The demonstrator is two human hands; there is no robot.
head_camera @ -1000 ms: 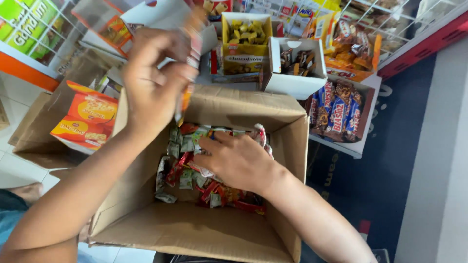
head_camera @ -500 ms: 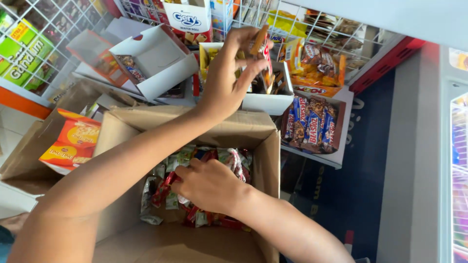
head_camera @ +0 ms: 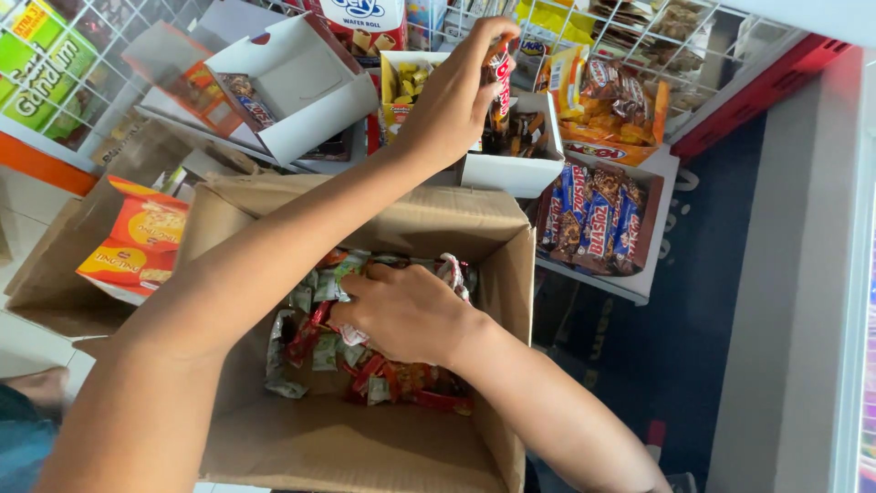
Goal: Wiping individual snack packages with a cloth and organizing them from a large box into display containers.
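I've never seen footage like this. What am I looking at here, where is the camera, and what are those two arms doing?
There is no machine here: these are a person's two bare arms, filmed by a camera worn on the head and looking down, so you see what the person sees.

In the middle stands an open cardboard box with a heap of small snack packets at its bottom. The right hand is down inside the box, closed on some of those packets. The left hand is stretched out over a white display box on the shelf beyond, holding a thin red packet above it.

Around it are more shelf goods: a tray of wrapped bars, a yellow box of sweets, an open white carton, and an orange carton at the left.
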